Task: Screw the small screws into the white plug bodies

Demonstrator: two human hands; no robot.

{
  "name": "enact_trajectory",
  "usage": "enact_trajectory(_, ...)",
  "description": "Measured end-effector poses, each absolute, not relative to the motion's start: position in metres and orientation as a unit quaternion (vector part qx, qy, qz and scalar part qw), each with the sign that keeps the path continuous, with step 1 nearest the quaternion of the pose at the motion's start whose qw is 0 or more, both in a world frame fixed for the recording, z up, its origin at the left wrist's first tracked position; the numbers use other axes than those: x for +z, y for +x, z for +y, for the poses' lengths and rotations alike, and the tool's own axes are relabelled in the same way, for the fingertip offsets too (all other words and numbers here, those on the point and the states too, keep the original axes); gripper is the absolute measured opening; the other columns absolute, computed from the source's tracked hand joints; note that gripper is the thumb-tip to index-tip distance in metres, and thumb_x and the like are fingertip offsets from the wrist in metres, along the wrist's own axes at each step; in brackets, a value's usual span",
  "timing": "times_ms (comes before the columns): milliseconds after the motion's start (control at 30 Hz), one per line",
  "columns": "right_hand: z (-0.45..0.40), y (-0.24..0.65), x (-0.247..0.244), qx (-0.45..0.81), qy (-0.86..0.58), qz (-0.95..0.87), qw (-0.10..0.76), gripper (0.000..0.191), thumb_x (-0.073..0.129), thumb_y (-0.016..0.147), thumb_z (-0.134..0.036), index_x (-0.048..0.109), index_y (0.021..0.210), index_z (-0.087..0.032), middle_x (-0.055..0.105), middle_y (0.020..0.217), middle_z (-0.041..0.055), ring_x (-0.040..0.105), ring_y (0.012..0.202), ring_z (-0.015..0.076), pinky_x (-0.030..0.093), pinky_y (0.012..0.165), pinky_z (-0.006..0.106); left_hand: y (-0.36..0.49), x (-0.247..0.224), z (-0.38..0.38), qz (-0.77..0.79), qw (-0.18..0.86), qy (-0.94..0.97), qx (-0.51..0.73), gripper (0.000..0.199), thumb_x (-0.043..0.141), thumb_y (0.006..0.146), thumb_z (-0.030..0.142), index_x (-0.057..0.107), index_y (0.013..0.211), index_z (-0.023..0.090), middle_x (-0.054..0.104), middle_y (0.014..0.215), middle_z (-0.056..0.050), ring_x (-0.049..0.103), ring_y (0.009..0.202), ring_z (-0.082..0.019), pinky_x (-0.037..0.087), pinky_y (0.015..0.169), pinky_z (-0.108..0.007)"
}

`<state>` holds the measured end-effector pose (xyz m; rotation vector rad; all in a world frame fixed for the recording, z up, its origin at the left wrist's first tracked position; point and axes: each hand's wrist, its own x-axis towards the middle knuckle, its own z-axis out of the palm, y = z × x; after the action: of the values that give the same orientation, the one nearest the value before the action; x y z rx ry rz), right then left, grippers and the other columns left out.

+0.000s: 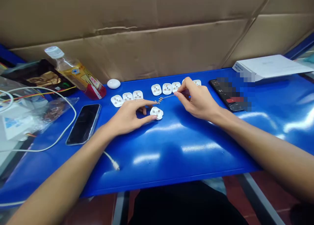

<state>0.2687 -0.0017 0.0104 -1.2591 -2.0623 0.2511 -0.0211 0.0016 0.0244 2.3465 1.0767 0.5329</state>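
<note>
My left hand point(129, 117) has its thumb on the near edge of a white rounded-square piece point(157, 112) with small metal contacts. Its index finger stretches past the far side of that piece, towards a small pile of metal screw-like parts point(160, 101). My right hand point(196, 99) pinches a thin, straight tool point(168, 96) whose far tip reaches the pile. The tool's exact kind is unclear. Behind my left hand lie several similar white pieces point(128, 97) in a row. A second row of white pieces point(167, 88) runs partly hidden behind my right hand.
At left stand a bottle of red liquid point(95, 90), a phone point(83, 124), plastic bags point(52, 112) and a looping white cable point(71, 123). A white oval object point(113, 84) sits at the back. At right are a dark phone point(224, 94) and a white box point(272, 66). Cardboard point(171, 48) backs the blue table point(166, 153).
</note>
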Motion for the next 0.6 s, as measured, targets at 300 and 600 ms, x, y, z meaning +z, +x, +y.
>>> enact_trajectory(300,-0.007,0.267,0.019,0.068,-0.482,-0.788,0.376,0.010,0.062,0.104,-0.035,0.059,0.101,-0.026,0.078,0.095,0.0061,0.075,0.081,0.0243,0.058,0.070,0.038,-0.021,0.018,0.003,0.384,0.244,0.864,0.215,0.037,0.076,0.097,0.048,0.082,0.124,0.023,0.078,0.096,-0.004,0.068,0.081,-0.018,0.050,0.078,-0.032)
enact_trajectory(600,-0.037,0.251,0.035,0.083,-0.459,-0.766,0.443,0.016,0.067,0.105,-0.038,0.057,0.096,-0.028,0.076,0.084,0.0014,0.072,0.064,0.0196,0.056,0.059,0.034,-0.015,0.019,0.000,0.438,0.356,0.754,0.335,0.039,0.078,0.096,0.047,0.082,0.122,0.019,0.082,0.111,-0.008,0.073,0.095,-0.022,0.054,0.082,-0.033)
